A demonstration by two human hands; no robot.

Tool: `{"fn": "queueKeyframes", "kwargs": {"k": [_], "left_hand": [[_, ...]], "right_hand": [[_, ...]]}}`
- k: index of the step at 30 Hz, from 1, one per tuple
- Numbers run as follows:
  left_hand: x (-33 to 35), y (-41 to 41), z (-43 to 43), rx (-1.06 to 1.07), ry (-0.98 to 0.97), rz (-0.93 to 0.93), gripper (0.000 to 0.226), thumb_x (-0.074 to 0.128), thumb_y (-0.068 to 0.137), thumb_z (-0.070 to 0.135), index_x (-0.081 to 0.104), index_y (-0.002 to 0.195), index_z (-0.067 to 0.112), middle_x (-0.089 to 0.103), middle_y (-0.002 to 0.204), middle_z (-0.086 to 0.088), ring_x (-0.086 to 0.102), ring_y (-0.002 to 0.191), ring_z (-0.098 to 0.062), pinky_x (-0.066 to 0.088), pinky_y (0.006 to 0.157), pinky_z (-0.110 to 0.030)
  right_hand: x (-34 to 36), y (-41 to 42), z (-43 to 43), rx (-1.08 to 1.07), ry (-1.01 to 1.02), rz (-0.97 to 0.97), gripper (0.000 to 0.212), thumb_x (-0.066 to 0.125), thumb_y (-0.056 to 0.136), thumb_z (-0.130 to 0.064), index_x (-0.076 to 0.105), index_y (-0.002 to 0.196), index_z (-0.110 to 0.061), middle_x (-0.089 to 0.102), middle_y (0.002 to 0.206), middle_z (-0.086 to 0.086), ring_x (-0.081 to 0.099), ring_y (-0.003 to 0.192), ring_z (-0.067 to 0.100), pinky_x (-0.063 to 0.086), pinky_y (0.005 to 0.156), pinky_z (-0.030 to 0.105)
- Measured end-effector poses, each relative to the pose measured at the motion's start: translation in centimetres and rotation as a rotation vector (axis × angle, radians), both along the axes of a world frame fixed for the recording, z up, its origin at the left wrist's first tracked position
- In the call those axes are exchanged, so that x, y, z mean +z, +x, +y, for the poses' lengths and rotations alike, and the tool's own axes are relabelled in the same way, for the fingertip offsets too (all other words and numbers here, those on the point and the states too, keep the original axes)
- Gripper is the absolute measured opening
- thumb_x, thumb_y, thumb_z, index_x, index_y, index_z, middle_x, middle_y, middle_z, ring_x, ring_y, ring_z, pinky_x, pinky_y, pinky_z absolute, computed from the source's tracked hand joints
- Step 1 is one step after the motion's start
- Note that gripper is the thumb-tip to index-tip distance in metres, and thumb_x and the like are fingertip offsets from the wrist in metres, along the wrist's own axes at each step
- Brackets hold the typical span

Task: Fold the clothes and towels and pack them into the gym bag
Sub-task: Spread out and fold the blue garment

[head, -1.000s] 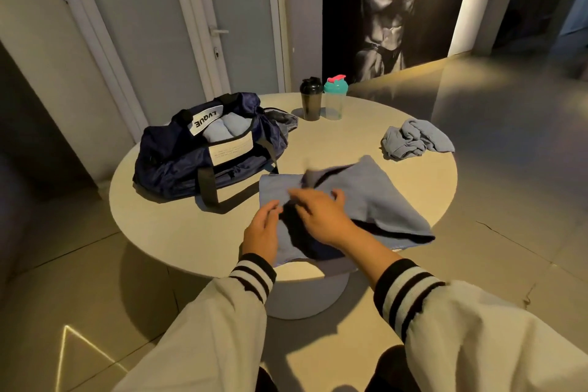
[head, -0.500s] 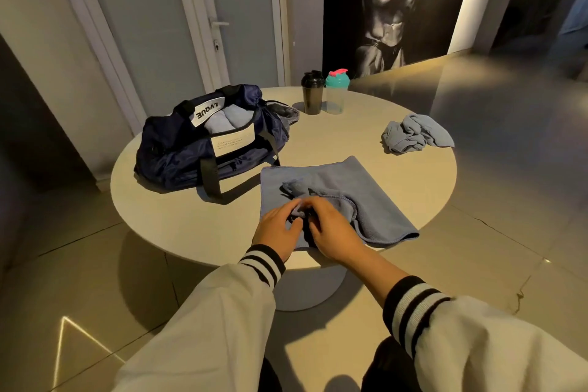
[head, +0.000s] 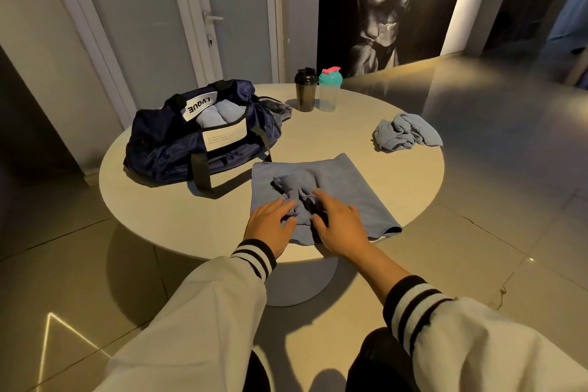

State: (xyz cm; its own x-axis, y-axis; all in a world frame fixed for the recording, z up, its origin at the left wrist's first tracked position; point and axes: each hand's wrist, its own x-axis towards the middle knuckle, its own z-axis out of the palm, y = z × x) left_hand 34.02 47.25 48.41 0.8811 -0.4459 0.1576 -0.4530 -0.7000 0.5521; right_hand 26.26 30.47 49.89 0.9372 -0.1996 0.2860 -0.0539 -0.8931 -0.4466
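A blue towel [head: 343, 178] is spread on the round table [head: 159, 210] at the centre of the frame, with a bunched ridge of its own cloth gathered in the middle and its near edge hanging slightly over the table's rim. The left hand [head: 270, 226] and the right hand [head: 340, 226] are laid on the near part of the towel, one either side of that ridge. The fingers of both are spread and pressed onto the cloth rather than closed round it, though it cannot be told whether a thumb is tucked under a fold. The gym bag [head: 191, 149] is seen open at the upper left of the table, with pale folded cloth [head: 219, 114] already inside and its strap lying just beside the towel's far left corner. A second crumpled cloth [head: 405, 135] is left unfolded near the right edge, and two bottles [head: 315, 89] stand at the far side. The step in hand is judged to be smoothing before a fold. If the ridge is not flattened first, a lump is likely to be folded in, and the bundle could be made too bulky for the bag. If the cloth is dragged towards the body, the overhanging edge could be pulled off the table.
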Motion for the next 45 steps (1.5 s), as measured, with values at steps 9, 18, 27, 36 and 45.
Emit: {"fn": "queueKeyframes", "kwargs": {"k": [9,18,27,36,45], "left_hand": [[2.0,1.1,-1.5,0.195,0.073,-0.033,0.068,0.047,0.101,0.042,0.015,0.158,0.027,0.013,0.166,-0.005,0.012,0.152,-0.027,0.014,0.123,-0.044],[0.3,1.4,-2.6,0.042,0.044,-0.123,0.045,0.054,0.098,0.04,0.049,0.143,0.034,0.02,0.164,0.003,0.013,0.15,-0.024,0.016,0.123,-0.043],[0.4,1.4,-2.5,0.033,-0.069,-0.103,0.011,0.065,0.093,0.027,0.056,0.097,0.031,0.037,0.157,0.001,0.025,0.147,-0.022,0.03,0.117,-0.045],[2.3,0.6,-1.4,0.432,-0.274,-0.133,0.017,0.064,0.094,0.026,0.051,0.093,0.038,0.044,0.132,0.004,0.043,0.12,-0.023,0.042,0.1,-0.048],[1.9,-0.2,3.5,0.067,-0.219,0.022,0.047,0.057,0.094,0.004,0.051,0.137,0.022,0.045,0.142,0.0,0.052,0.12,-0.015,0.041,0.104,-0.025]], "right_hand": [[1.9,2.8,-0.9,-0.118,0.201,0.353,0.059,0.014,0.106,-0.05,0.057,0.129,-0.018,0.044,0.145,0.019,0.029,0.141,0.037,0.02,0.114,0.052],[2.3,4.0,-3.2,-0.228,0.016,0.25,0.047,0.025,0.105,-0.044,0.054,0.12,-0.01,0.045,0.138,0.008,0.043,0.125,0.031,0.023,0.106,0.057],[1.6,5.7,-2.8,-0.153,-0.105,0.254,0.052,0.038,0.104,-0.036,0.036,0.15,-0.011,0.015,0.163,0.013,0.006,0.152,0.032,0.008,0.118,0.063],[1.0,2.5,-1.0,0.031,-0.039,0.081,0.033,0.042,0.099,-0.053,0.062,0.11,-0.03,0.049,0.108,0.0,0.042,0.111,0.023,0.025,0.097,0.044],[1.8,1.9,1.2,-0.004,-0.111,-0.1,0.027,0.054,0.095,-0.011,0.068,0.112,-0.027,0.047,0.092,0.001,0.048,0.099,0.03,0.023,0.083,0.042]]}}
